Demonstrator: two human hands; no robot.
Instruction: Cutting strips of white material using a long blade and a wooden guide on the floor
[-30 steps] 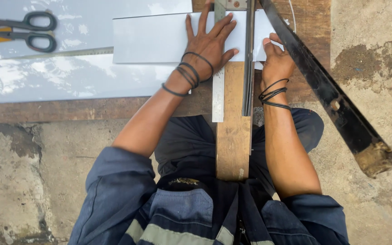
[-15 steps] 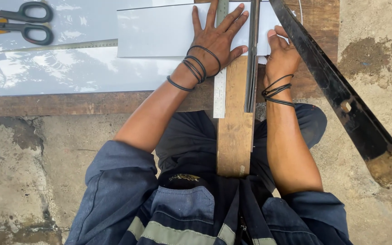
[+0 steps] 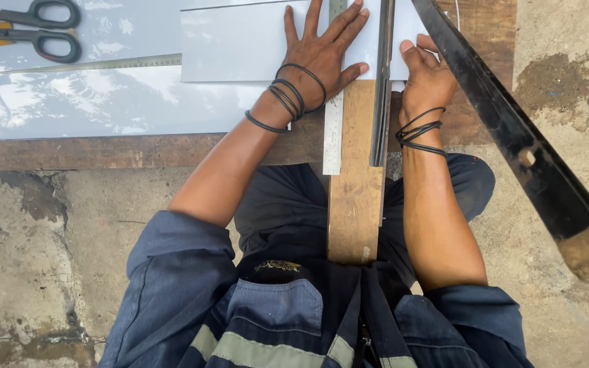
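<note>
1. Your left hand (image 3: 322,58) lies flat, fingers spread, palm down on the white sheet strip (image 3: 240,41). It presses the strip and grasps nothing. Black bands ring its wrist.
2. The white sheet strip lies across the far end of the wooden plank (image 3: 354,184), on top of a larger glossy grey sheet (image 3: 90,102). Its near edge runs just under your left palm; its right end reaches to your right hand.
3. Your right hand (image 3: 427,78) rests at the right end of the strip, fingers curled, thumb pointing away from you. Whether it pinches the strip's edge or only rests against it, you cannot tell from this view.
4. A steel ruler (image 3: 333,129) lies lengthwise along the plank, touching the little-finger side of your left hand and passing beneath its fingertips.
5. A dark metal bar (image 3: 382,88) runs parallel to the ruler, between your two hands, crossing over the strip.
6. A long black blade arm (image 3: 512,129) slants from the top centre to the right edge, just beside your right hand, on its outer side.
7. Black-handled snips (image 3: 32,27) lie at the top left on the grey sheet, well apart from both hands. A second ruler (image 3: 90,65) lies near them.
8. The plank extends toward you, between your knees, above the concrete floor (image 3: 42,259).
</note>
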